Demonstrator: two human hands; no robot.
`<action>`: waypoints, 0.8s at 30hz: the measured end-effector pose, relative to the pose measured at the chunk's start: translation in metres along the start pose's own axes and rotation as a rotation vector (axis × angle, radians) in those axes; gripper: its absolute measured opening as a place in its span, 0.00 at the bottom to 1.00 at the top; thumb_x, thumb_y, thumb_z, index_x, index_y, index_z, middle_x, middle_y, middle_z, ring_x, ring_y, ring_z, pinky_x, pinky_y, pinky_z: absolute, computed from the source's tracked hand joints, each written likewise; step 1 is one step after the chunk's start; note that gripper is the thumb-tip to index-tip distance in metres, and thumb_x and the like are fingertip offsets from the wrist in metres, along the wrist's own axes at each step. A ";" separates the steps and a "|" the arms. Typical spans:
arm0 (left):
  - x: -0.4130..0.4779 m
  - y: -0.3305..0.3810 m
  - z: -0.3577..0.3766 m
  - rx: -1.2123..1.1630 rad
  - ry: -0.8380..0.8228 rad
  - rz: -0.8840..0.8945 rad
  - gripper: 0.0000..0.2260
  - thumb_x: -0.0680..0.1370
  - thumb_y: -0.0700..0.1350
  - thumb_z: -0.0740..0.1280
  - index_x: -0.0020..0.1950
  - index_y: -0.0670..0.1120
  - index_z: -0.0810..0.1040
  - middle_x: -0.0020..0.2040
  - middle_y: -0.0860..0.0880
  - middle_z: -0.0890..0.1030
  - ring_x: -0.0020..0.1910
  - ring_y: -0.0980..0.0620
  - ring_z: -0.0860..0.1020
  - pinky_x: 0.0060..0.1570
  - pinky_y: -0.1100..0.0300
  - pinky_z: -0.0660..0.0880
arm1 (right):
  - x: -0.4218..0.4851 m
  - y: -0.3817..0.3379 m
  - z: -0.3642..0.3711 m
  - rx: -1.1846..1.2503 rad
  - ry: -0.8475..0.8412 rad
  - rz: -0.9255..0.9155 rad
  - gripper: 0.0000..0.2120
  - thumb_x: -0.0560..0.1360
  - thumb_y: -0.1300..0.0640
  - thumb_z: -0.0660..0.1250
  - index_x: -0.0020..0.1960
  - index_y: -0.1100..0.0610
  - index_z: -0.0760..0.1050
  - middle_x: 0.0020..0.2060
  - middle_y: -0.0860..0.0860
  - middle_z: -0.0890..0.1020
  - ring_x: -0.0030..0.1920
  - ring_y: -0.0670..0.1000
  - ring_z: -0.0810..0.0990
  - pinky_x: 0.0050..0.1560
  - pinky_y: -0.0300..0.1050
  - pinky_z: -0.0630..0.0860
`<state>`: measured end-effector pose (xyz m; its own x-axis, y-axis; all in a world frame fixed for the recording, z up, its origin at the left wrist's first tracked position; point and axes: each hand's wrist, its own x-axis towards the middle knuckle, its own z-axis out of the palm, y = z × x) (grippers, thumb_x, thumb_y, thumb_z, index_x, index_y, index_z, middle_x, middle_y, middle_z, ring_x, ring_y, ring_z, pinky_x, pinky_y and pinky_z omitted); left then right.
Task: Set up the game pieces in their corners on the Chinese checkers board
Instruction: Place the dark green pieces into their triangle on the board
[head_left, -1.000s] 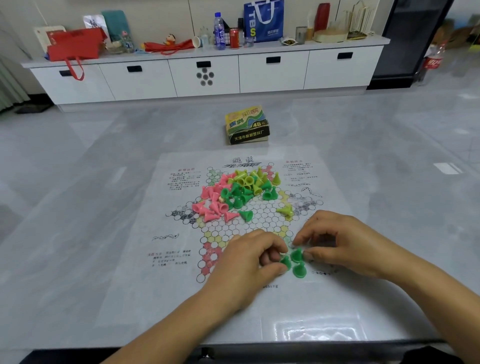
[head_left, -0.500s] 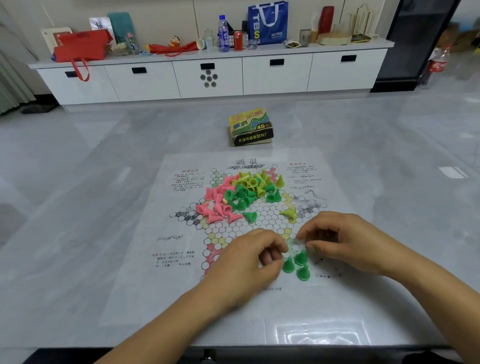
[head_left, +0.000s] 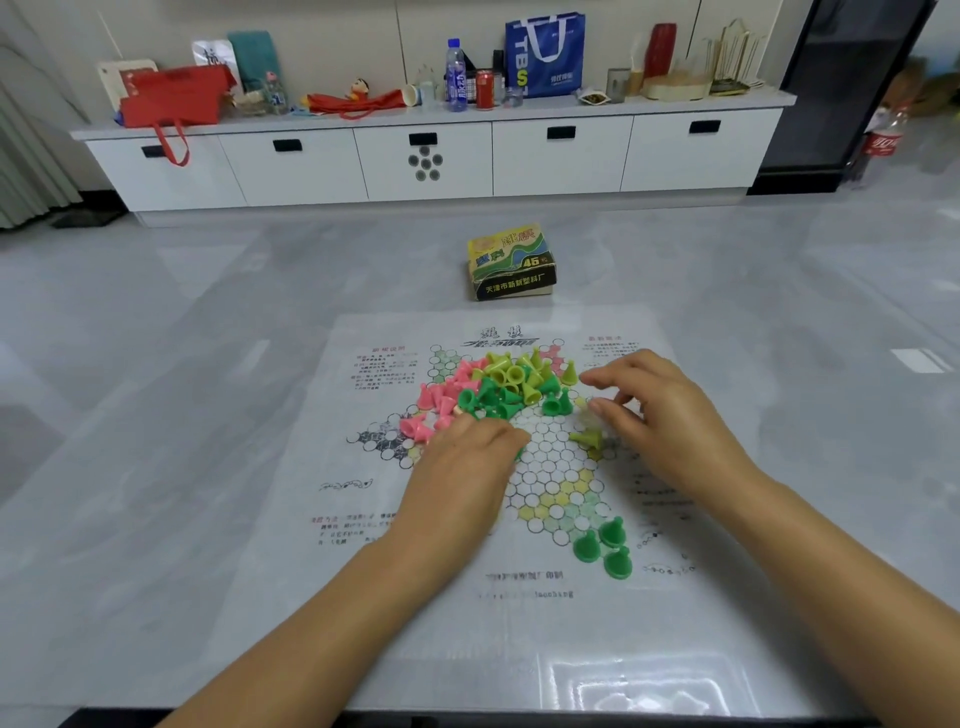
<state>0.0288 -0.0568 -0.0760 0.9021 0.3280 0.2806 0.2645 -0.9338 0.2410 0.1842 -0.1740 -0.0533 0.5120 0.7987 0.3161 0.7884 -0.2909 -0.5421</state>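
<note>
The board (head_left: 467, 613), a printed paper sheet with a star of circles, lies flat on the table (head_left: 182, 467) in front of the person. A mixed pile (head_left: 498, 387) of pink, yellow and green pieces covers the far half of the star, most of them tipped over. Three green pieces (head_left: 602, 545) stand upright, close together, in the near right point of the star, well apart from the pile. One yellow piece (head_left: 586, 438) lies on its side at the right of the star, just beside the right hand (head_left: 662, 415). That hand hovers palm down over the right edge of the star, its fingers loosely spread and its thumb and forefinger apart, pointing at the pile's right end; it holds nothing that shows. The left hand (head_left: 465, 470) rests palm down at the near edge of the pile, fingers curled forward among the pink and green pieces; a trace of green shows under it, but whether it grips a piece cannot be told. Both forearms reach in from the near edge. Beyond the board sits the box (head_left: 511, 262), and behind it a white cabinet (head_left: 561, 156).
</note>
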 end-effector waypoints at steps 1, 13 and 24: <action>0.000 -0.002 0.001 -0.011 0.022 0.007 0.12 0.69 0.35 0.71 0.50 0.44 0.80 0.45 0.47 0.83 0.42 0.46 0.78 0.40 0.54 0.75 | 0.003 -0.001 0.003 -0.005 0.004 -0.012 0.14 0.75 0.57 0.64 0.60 0.55 0.75 0.50 0.50 0.76 0.49 0.49 0.74 0.49 0.39 0.68; -0.006 0.001 -0.010 -0.122 -0.024 -0.052 0.17 0.78 0.45 0.61 0.67 0.50 0.67 0.63 0.53 0.73 0.62 0.54 0.67 0.60 0.64 0.61 | 0.020 -0.003 0.010 -0.069 0.027 0.041 0.07 0.73 0.60 0.66 0.49 0.56 0.80 0.43 0.51 0.79 0.45 0.50 0.75 0.48 0.44 0.72; -0.009 -0.001 -0.015 -0.145 -0.025 -0.021 0.14 0.77 0.46 0.63 0.62 0.48 0.74 0.58 0.52 0.77 0.59 0.53 0.71 0.55 0.64 0.64 | -0.012 -0.012 -0.027 0.015 -0.191 -0.031 0.08 0.72 0.62 0.67 0.42 0.48 0.76 0.37 0.39 0.77 0.42 0.32 0.73 0.42 0.22 0.67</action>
<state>0.0150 -0.0565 -0.0644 0.9055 0.3420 0.2512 0.2334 -0.8958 0.3784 0.1772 -0.1944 -0.0298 0.4124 0.8931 0.1799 0.7970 -0.2580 -0.5462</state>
